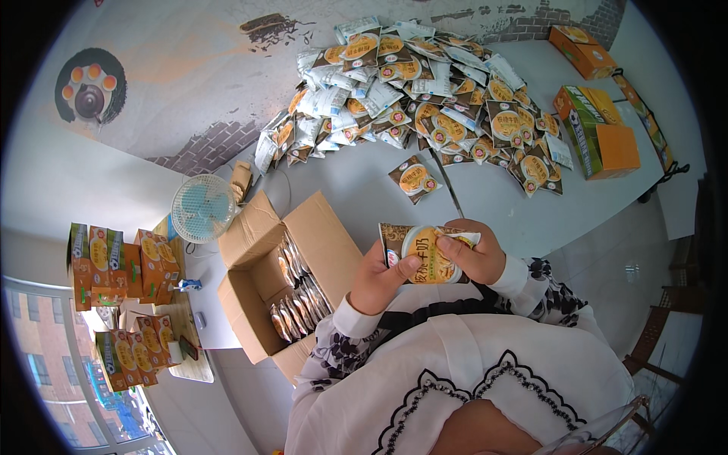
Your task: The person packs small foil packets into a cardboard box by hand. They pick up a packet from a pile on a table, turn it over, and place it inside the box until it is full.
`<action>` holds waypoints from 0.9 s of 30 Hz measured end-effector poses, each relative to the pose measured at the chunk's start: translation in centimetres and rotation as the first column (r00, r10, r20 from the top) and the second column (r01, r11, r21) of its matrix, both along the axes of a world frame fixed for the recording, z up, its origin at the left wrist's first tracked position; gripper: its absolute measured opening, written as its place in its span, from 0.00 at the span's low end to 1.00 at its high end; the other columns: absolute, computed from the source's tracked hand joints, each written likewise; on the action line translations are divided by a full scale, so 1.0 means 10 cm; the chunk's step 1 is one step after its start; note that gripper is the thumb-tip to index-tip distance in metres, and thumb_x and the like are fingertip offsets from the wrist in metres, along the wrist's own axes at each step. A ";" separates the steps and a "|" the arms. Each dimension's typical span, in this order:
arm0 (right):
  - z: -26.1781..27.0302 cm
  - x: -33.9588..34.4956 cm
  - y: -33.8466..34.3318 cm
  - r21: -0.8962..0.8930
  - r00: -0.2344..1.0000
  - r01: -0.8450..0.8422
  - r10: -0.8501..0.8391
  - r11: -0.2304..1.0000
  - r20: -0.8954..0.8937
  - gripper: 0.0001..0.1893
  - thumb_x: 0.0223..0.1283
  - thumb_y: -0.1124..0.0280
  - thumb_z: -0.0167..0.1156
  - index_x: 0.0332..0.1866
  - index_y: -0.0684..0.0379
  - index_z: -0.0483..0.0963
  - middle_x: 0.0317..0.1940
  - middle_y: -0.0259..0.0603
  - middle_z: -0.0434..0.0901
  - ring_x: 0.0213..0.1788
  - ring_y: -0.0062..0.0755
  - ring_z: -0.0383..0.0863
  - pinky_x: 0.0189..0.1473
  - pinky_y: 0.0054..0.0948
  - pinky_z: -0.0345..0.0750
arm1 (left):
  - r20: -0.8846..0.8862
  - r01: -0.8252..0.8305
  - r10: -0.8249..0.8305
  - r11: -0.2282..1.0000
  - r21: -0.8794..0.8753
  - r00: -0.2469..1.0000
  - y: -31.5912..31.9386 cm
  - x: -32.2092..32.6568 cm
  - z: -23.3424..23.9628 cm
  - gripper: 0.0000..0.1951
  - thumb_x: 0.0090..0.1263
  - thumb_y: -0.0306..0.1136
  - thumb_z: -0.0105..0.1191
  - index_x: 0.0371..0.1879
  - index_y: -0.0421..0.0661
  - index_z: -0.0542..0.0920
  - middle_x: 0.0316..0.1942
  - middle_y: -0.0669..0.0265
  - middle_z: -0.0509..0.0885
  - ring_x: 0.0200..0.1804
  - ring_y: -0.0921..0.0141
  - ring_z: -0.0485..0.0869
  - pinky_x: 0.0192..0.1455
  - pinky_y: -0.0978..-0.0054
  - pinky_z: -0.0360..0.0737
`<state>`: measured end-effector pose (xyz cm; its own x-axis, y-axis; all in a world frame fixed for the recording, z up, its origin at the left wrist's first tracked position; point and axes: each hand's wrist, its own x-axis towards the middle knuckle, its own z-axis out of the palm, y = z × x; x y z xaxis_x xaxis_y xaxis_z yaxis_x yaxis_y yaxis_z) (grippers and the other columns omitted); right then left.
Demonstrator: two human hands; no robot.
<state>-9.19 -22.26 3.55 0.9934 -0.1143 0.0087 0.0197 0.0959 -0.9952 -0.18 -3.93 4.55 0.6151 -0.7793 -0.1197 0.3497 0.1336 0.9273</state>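
Between my two hands I hold a brown and yellow printed milk pouch [430, 256], close to my chest. My left hand [378, 278] grips its left end, thumb on the printed front. My right hand [479, 251] pinches the right end, thumb across the face; the fingers behind the pouch are hidden. Just beyond lies a single pouch [414, 180] flat on the grey table [341, 176]. To my left, an open cardboard carton [242, 298] has its flaps spread, with rows of pouches [298, 310] standing on edge inside.
A large heap of pouches [398, 96] spreads along the wall side of the table. Orange printed boxes [617, 151] stand at the right end. A small fan [203, 208] is beside the carton, and stacked gift boxes [114, 259] line the left by the window.
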 end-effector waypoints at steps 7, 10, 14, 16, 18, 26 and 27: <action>0.01 0.02 0.07 0.142 0.997 0.074 -0.075 0.987 0.004 0.12 0.66 0.64 0.55 0.35 0.64 0.75 0.26 0.33 0.76 0.30 0.19 0.72 0.32 0.24 0.70 | 0.045 -0.069 0.069 0.998 0.005 0.997 -0.03 -0.02 -0.05 0.18 0.70 0.33 0.54 0.55 0.39 0.71 0.45 0.66 0.81 0.46 0.75 0.79 0.51 0.75 0.76; -0.04 0.01 0.04 -0.137 0.977 0.181 -0.162 0.974 0.138 0.09 0.62 0.67 0.58 0.36 0.64 0.75 0.26 0.36 0.75 0.29 0.27 0.74 0.32 0.28 0.70 | 0.260 -0.118 0.083 0.985 0.124 0.962 -0.03 0.09 -0.23 0.19 0.71 0.35 0.53 0.56 0.38 0.70 0.51 0.62 0.78 0.50 0.72 0.78 0.54 0.72 0.76; 0.02 0.09 -0.07 -0.638 0.814 0.503 -0.071 0.583 0.576 0.10 0.52 0.71 0.62 0.38 0.64 0.76 0.29 0.39 0.76 0.29 0.38 0.75 0.34 0.36 0.70 | 0.390 -0.177 0.124 0.979 0.104 0.912 -0.08 0.11 -0.28 0.25 0.72 0.39 0.51 0.62 0.38 0.64 0.58 0.58 0.71 0.57 0.67 0.73 0.58 0.67 0.73; 0.04 0.13 -0.04 -0.683 0.770 0.555 0.016 0.475 0.638 0.14 0.46 0.71 0.64 0.40 0.64 0.76 0.32 0.40 0.76 0.30 0.40 0.75 0.36 0.38 0.71 | 0.144 -0.119 0.118 0.993 0.004 0.983 -0.11 0.03 -0.18 0.26 0.73 0.44 0.48 0.63 0.39 0.62 0.59 0.59 0.70 0.59 0.66 0.72 0.60 0.67 0.72; 0.03 0.18 0.00 -0.738 0.793 0.509 0.092 0.444 0.602 0.18 0.42 0.70 0.65 0.42 0.65 0.76 0.36 0.40 0.76 0.34 0.39 0.76 0.38 0.38 0.71 | -0.123 -0.105 0.094 0.990 -0.089 0.988 -0.16 -0.06 -0.13 0.27 0.74 0.49 0.43 0.63 0.40 0.63 0.59 0.60 0.71 0.61 0.65 0.71 0.60 0.68 0.71; 0.10 0.16 0.10 -0.750 0.852 0.231 0.242 0.620 0.463 0.24 0.46 0.65 0.68 0.49 0.64 0.72 0.49 0.47 0.75 0.53 0.45 0.73 0.54 0.38 0.71 | -0.401 -0.322 0.231 0.930 -0.175 0.886 -0.10 0.12 -0.16 0.19 0.73 0.35 0.49 0.59 0.43 0.68 0.53 0.62 0.77 0.54 0.66 0.76 0.58 0.67 0.73; 0.11 0.13 0.09 -0.709 0.857 0.250 0.191 0.659 0.479 0.24 0.47 0.64 0.68 0.50 0.64 0.72 0.50 0.47 0.75 0.54 0.46 0.73 0.54 0.38 0.71 | -0.370 -0.314 0.238 0.936 -0.160 0.898 -0.10 0.11 -0.16 0.20 0.72 0.36 0.49 0.59 0.42 0.68 0.54 0.61 0.77 0.55 0.65 0.76 0.58 0.66 0.73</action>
<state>-7.85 -21.39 4.65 0.8187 0.1208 0.5614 0.4900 -0.6567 -0.5733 0.89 -4.91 2.92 0.7602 -0.6141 -0.2124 0.5581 0.4497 0.6974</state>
